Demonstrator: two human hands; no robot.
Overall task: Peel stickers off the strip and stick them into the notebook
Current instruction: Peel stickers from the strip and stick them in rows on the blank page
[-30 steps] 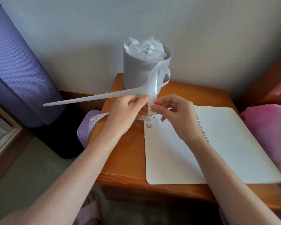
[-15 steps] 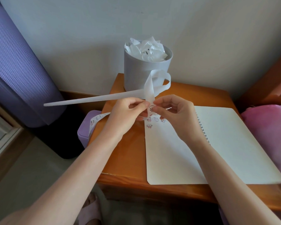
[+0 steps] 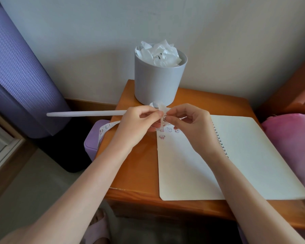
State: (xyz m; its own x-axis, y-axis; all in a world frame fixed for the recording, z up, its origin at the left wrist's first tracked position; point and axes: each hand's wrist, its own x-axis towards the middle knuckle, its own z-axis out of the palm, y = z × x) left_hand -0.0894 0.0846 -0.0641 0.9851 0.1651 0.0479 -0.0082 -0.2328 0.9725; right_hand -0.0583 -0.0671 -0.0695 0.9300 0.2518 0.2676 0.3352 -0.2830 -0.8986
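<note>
At the far left, the bare white tail of the sticker strip (image 3: 84, 113) juts out past a small wooden table (image 3: 139, 164). The left hand (image 3: 136, 125) pinches the strip between thumb and fingertips. Close beside it, the right hand (image 3: 192, 125) pinches a sticker (image 3: 164, 117) above the open notebook (image 3: 253, 155) on the table's right side.

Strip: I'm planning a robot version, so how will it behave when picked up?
Probably floppy: the strip loops above the left hand and its printed end droops off the table. Likely very light: a pinch holds its long tail out sideways.
</note>
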